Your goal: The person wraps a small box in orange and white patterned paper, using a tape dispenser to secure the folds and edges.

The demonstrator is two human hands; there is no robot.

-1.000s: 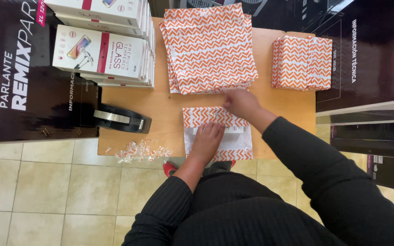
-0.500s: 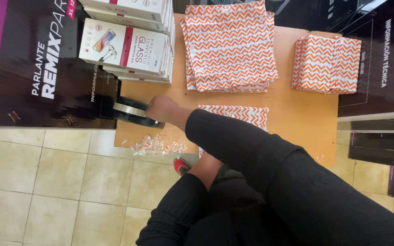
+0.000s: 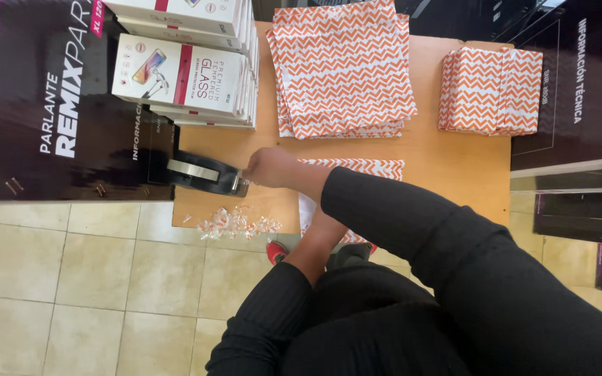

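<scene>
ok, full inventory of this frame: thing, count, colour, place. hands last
table: one, light wood, centre.
tape dispenser: one, black, table's left edge.
flat packets: one stack, orange and white zigzag, table top centre.
smaller packets: one stack, same pattern, table top right.
single packet: one, same pattern, in front of the person, mostly under the arms.
white boxes: a stack, count unclear, white with a red stripe, top left.
torn scraps: small pile, clear and orange, near table edge.
large dark cartons: black with magenta, left; more at right.
floor tiles: beige, below.
right hand: reaches across to the dispenser's front end.
left hand: hidden under the right arm, over the single packet.
</scene>
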